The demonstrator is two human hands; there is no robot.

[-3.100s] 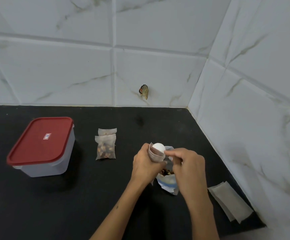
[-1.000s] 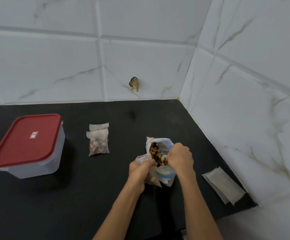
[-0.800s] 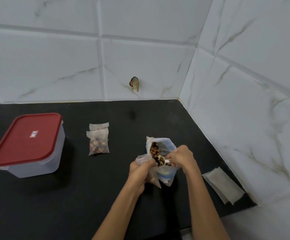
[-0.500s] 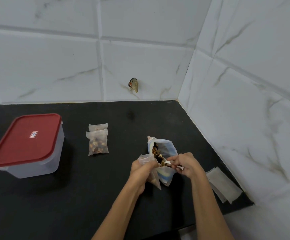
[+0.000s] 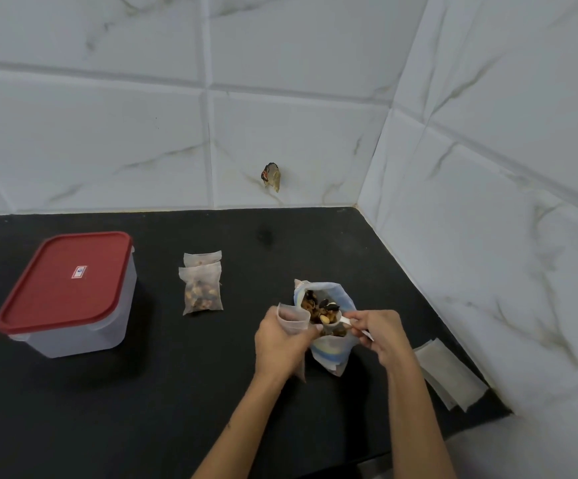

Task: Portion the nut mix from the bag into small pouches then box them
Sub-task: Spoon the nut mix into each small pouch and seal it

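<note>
The black countertop (image 5: 142, 392) carries everything. At nine o'clock stands the red-lidded storage box (image 5: 68, 292), lid on, likely waiting for the boxing step. Toward eleven o'clock of the hands lie two filled pouches (image 5: 202, 285), parked out of the way, one overlapping the other. The nut mix bag (image 5: 329, 350) stands at centre, mouth up. Empty pouches (image 5: 448, 373) lie stacked at three o'clock, within reach. The left hand (image 5: 280, 344) grips an open pouch (image 5: 292, 318) upright beside the bag's mouth to shorten the transfer. The right hand (image 5: 379, 331) pinches a white scoop (image 5: 336, 318) loaded with nuts, level over the bag
</note>
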